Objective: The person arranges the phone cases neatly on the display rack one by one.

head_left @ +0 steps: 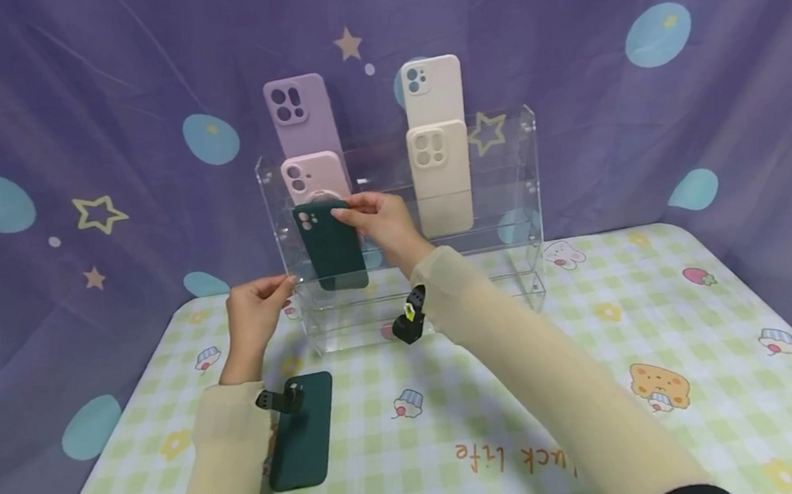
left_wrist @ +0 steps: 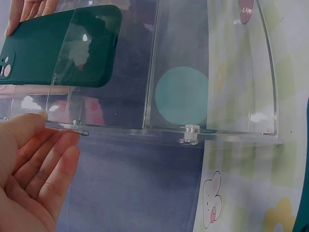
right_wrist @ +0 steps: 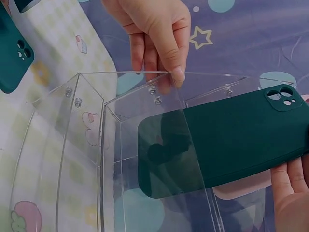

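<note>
My right hand pinches a dark green phone case near its upper right corner. The case stands tilted, and its lower end sits behind a clear front panel of the tiered acrylic display rack. My left hand grips the edge of the rack's left side wall, thumb on one face and fingers on the other in the right wrist view. Directly behind the green case stands a pink phone case, partly covered by it. A purple phone case rises behind that one.
On the rack's right half stand a white phone case and a cream phone case before it. Another dark green phone case lies on the checked tablecloth by my left wrist. A purple curtain hangs behind.
</note>
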A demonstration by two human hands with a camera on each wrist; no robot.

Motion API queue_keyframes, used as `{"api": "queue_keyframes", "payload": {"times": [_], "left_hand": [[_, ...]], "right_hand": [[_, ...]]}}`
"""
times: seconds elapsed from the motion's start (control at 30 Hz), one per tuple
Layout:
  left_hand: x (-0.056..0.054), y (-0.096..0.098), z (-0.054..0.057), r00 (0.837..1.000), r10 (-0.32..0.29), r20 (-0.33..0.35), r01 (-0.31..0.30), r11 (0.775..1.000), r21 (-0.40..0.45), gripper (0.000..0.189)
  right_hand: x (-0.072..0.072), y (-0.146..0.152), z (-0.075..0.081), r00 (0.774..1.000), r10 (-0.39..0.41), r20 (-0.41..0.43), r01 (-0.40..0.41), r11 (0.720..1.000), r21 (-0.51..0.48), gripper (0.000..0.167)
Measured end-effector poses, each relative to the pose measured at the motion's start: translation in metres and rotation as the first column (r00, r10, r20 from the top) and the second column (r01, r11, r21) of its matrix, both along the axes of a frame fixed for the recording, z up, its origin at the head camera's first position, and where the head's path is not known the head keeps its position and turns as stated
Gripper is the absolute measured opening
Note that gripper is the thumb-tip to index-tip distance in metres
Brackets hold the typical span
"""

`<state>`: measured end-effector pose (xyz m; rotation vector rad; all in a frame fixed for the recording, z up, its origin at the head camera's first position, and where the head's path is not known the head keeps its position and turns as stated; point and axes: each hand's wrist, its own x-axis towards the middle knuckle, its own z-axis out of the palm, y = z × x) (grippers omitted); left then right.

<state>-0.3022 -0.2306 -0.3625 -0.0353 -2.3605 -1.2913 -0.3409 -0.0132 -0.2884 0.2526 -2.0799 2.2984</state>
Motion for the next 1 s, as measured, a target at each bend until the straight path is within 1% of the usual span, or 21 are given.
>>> {"api": "queue_keyframes", "payload": {"times": [0.17, 0.33, 0.47, 0.6, 0.77, 1.0], "left_hand": [[0.001, 0.000, 0.001, 1.000, -0.007, -0.003, 0.007, 1.000, 0.009, 0.026], [0.001, 0.000, 0.000, 1.000, -0.013, -0.010, 0.014, 1.000, 0.013, 0.026], [0.001, 0.000, 0.001, 1.000, -0.015, -0.014, 0.015, 1.000, 0.009, 0.026], [0.001, 0.001, 0.001, 1.000, -0.016, -0.012, 0.016, 1.000, 0.013, 0.025], [0.001, 0.001, 0.002, 1.000, -0.015, 0.000, 0.015, 1.000, 0.024, 0.025], [0.002, 0.001, 0.002, 1.000, -0.012, 0.006, 0.012, 1.000, 0.022, 0.026]], "right_hand": [[0.001, -0.003, -0.005, 1.000, -0.002, -0.001, 0.002, 1.000, -0.003, 0.030], [0.003, -0.005, -0.012, 1.000, 0.013, 0.029, -0.012, 1.000, -0.015, 0.032], [0.002, -0.006, -0.016, 0.999, 0.022, 0.029, -0.022, 1.000, -0.001, 0.031], [0.002, -0.006, -0.018, 0.999, 0.022, 0.036, -0.023, 0.999, 0.023, 0.031], [0.002, -0.006, -0.019, 0.998, 0.025, 0.049, -0.027, 0.999, 0.031, 0.030], [0.002, -0.004, -0.020, 0.997, 0.054, 0.058, -0.056, 0.998, 0.026, 0.029]]}}
